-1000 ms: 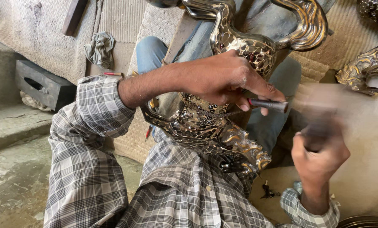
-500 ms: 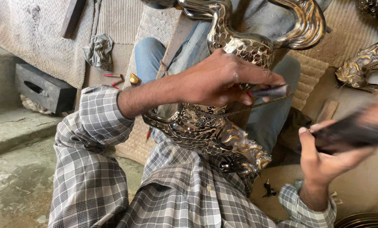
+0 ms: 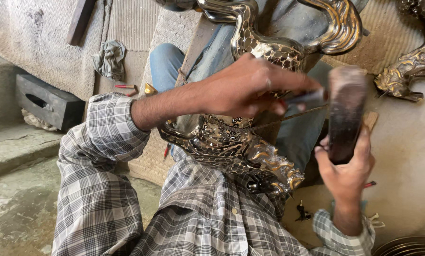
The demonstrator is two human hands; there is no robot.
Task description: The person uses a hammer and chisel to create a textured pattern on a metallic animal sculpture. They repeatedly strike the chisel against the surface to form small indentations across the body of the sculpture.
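The mallet point(image 3: 346, 111), swung back a moment ago, now meets the chisel point(image 3: 303, 98). Right hand point(image 3: 347, 170) wraps its handle; left hand point(image 3: 248, 85) pinches the chisel against the ornate metal piece point(image 3: 231, 142) on the lap.

A single camera worn on the person's head looks steeply down and forward, close over the lap. The left hand point(image 3: 250, 85) and right hand point(image 3: 347, 168) fill the middle of the picture, over an ornate metal piece point(image 3: 231, 147) just below them. The concrete floor point(image 3: 18, 208) fills the lower left corner.
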